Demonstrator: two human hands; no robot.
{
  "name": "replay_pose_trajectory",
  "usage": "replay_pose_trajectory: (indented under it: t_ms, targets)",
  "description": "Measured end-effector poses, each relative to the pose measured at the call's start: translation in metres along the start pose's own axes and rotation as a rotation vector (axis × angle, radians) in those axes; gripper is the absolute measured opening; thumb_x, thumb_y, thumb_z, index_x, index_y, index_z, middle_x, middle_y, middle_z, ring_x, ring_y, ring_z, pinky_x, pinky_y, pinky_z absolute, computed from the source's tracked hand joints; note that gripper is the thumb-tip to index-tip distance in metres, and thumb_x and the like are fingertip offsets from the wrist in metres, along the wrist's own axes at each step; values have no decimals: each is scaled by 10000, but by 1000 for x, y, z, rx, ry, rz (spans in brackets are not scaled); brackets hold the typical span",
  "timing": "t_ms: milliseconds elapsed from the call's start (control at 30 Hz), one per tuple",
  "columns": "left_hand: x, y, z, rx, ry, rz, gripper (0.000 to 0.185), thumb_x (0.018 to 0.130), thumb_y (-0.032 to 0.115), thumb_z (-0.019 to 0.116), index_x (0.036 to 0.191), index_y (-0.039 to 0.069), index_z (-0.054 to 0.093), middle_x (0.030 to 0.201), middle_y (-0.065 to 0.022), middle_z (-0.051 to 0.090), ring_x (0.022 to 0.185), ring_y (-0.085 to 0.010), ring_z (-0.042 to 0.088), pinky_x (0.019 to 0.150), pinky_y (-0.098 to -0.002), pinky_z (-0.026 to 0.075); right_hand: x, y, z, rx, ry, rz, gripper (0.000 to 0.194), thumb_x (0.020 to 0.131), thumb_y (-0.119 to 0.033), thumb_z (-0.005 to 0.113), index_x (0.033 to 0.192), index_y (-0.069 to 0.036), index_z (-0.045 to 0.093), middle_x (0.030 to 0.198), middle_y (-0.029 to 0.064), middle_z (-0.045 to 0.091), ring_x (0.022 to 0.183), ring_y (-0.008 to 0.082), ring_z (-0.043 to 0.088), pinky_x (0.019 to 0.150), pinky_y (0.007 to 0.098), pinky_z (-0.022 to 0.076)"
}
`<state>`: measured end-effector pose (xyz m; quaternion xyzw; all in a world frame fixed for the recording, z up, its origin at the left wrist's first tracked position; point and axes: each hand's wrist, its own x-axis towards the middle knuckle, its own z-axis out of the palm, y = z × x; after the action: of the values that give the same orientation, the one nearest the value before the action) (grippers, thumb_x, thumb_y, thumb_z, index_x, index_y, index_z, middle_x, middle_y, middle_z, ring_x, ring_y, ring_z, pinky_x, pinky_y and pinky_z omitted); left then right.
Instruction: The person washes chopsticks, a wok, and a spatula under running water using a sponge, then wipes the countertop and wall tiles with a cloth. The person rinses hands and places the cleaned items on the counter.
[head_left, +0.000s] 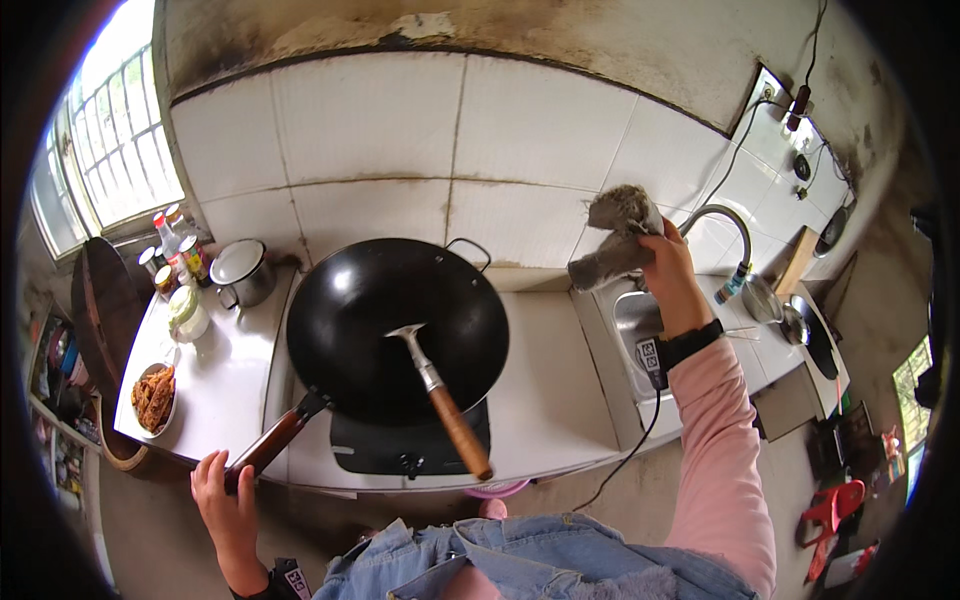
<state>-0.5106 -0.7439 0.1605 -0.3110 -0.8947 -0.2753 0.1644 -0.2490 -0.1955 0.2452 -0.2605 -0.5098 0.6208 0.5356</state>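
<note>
A large black wok rests on a black cooktop and has a dark wooden handle. A spatula with a metal head and a wooden handle lies in it, its grip sticking out over the front rim. At the end of the wok's handle is my left hand, its fingers against the wood; how firmly they close on it cannot be told. My right hand is raised beside the sink and holds a worn grey cloth that hangs down on the wok side.
Left on the counter stand a lidded metal pot, a glass jar, several bottles and a bowl of reddish-brown food. A flexible faucet arches behind the sink. Further right are a metal bowl and a black pan.
</note>
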Motion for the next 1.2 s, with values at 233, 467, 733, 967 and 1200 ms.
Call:
replay_pose_trajectory:
  t_ms: [233, 467, 733, 967, 1200]
  targets:
    - [-32, 48, 11, 106, 94, -74, 273, 812, 129, 578, 1030, -30, 535, 1049, -177, 533, 999, -330, 490, 891, -393, 370, 115, -5, -7, 140, 84, -162, 511, 714, 115, 499, 1181, -81, 427, 1042, 111, 553, 928, 238, 560, 779, 325, 487]
    - [-57, 64, 24, 184, 120, -191, 213, 817, 101, 556, 990, -22, 537, 1017, -171, 535, 980, -325, 493, 879, -383, 372, 197, -14, -28, 64, 89, -503, 460, 753, 43, 547, 1181, -82, 435, 988, 70, 554, 862, 176, 557, 732, 275, 467]
    - [-95, 113, 35, 297, 142, -463, 188, 819, 104, 542, 937, -43, 542, 950, -174, 541, 911, -317, 517, 827, -366, 403, 285, 44, -1, -701, 347, -873, 494, 690, -98, 626, 1165, -66, 493, 1086, 165, 445, 940, 296, 493, 811, 356, 429]
    - [-119, 131, 50, 354, 128, -541, 191, 806, 96, 538, 931, -48, 536, 895, -166, 548, 862, -317, 515, 776, -373, 409, 238, 86, 121, -1061, 107, -1290, 560, 645, -71, 630, 1189, -111, 500, 1125, 181, 384, 1008, 360, 379, 908, 437, 318]
    - [-142, 148, 44, 387, 192, -711, 180, 801, 86, 539, 933, -37, 538, 859, -151, 546, 820, -295, 522, 737, -369, 415, 207, 99, 228, -1045, -160, -1530, 440, 725, -39, 495, 1156, -113, 543, 1103, 110, 440, 958, 330, 406, 808, 354, 427]
